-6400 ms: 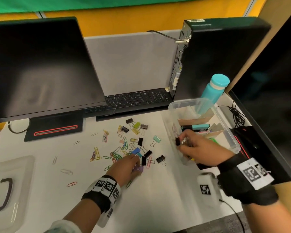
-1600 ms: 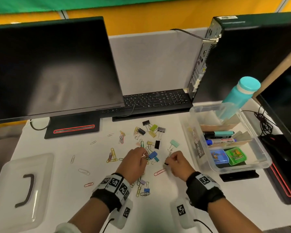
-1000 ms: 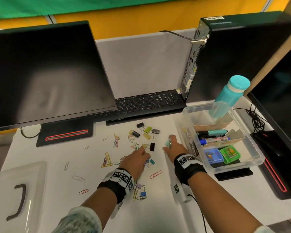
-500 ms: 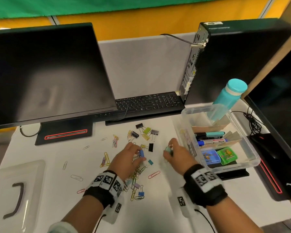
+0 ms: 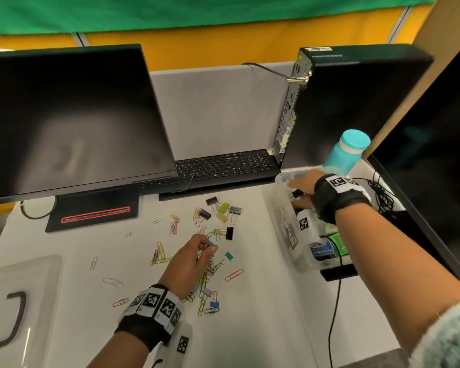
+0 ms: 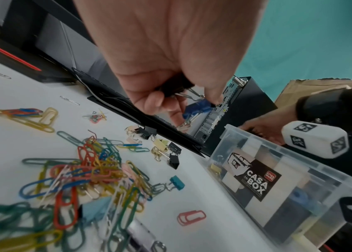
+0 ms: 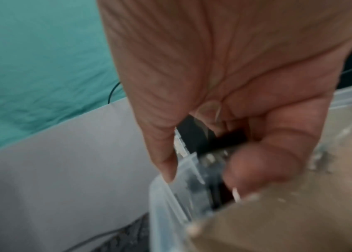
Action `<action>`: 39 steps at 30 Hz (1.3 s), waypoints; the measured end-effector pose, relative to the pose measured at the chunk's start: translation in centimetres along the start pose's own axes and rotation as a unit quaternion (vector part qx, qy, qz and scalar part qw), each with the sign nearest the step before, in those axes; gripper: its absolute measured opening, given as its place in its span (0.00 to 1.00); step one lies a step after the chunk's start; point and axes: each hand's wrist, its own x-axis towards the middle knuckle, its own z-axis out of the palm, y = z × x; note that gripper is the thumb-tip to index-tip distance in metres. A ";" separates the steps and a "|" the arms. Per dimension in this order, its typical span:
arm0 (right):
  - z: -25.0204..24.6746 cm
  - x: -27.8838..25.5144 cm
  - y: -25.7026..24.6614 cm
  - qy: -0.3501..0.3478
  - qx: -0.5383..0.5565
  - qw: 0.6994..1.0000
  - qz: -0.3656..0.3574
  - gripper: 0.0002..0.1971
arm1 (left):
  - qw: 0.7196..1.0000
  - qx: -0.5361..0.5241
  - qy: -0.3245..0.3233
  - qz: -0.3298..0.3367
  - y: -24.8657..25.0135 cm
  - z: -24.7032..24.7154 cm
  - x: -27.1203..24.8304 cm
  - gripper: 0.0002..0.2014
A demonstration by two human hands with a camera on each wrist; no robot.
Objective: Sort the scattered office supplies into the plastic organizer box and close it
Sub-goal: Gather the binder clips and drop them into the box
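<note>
Over organizer box (image 5: 284,208), right hand (image 5: 302,185), seemingly pinching black clip (image 5: 297,193)

White desk (image 5: 263,328) is carrying plenty: coloured paper clips (image 6: 88,172) are lying heaped mid-desk, binder clips (image 5: 222,209) sitting just beyond them, a pink paper clip (image 5: 234,274) lying apart. The clear organizer box (image 6: 300,192) is standing at right, its lid (image 5: 16,301) lying far left, keyboard (image 5: 223,166) resting behind.
</note>
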 end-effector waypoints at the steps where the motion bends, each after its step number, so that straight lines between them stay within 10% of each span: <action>1: -0.2 0.0 -0.2 -0.012 0.015 1.000 0.004 0.22 | 1.000 -0.004 0.001 0.002 0.1 0.1 -0.2 0.12; 5: -0.7 -1.8 -1.0 0.049 -0.143 0.987 -0.044 0.29 | 1.000 -0.015 0.003 0.011 0.5 0.4 -0.9 0.11; 14: 1.4 -9.8 8.6 0.189 -0.095 0.968 -0.131 0.23 | 0.996 0.018 -0.019 0.086 5.6 1.6 -0.5 0.10; 22: 5.1 -8.3 13.9 0.268 -0.160 0.946 -0.084 0.34 | 0.979 0.124 -0.001 0.164 15.3 4.8 10.1 0.16; 32: 5.4 -8.2 13.8 0.258 -0.183 0.946 -0.075 0.37 | 0.911 0.378 -0.055 0.156 18.7 9.7 17.7 0.24; 39: 5.4 -8.1 14.1 0.264 -0.189 0.942 -0.084 0.37 | 0.945 0.251 -0.031 0.205 17.3 8.1 14.3 0.18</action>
